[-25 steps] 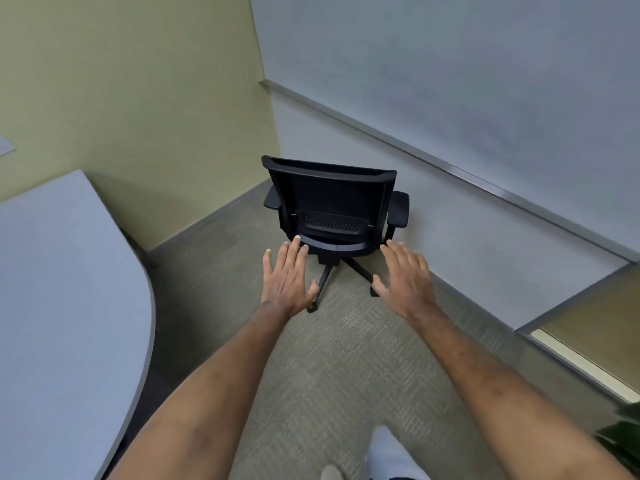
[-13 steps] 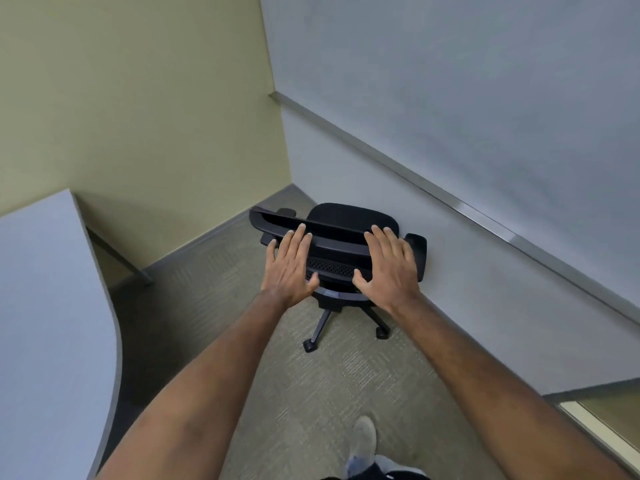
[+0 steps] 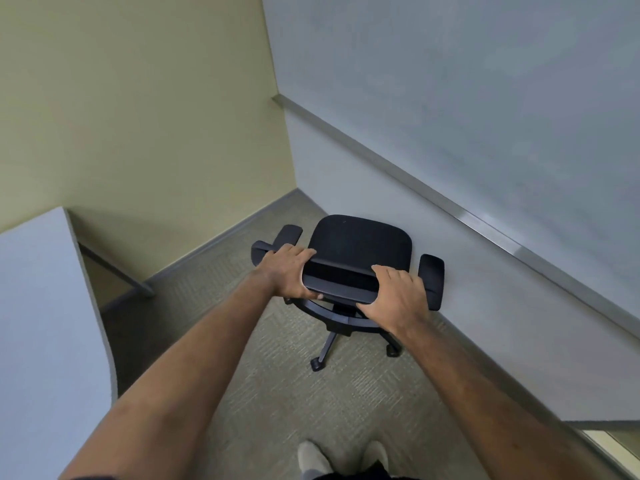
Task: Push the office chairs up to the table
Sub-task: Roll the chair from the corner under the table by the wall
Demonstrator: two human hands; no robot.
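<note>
A black office chair on castors stands in the room's corner, its seat facing away from me and its right armrest close to the grey wall. My left hand grips the left end of the backrest's top edge, fingers curled over it. My right hand grips the right end of the same edge. The light grey table with a curved edge fills the left side of the view, apart from the chair.
A yellow-green wall and a grey wall with a metal rail meet behind the chair. A table leg slants to the carpet at left. Open carpet lies between me and the chair; my feet show at the bottom.
I have stepped closer to the chair. Both hands went from open and reaching to closed over the top of the backrest.
</note>
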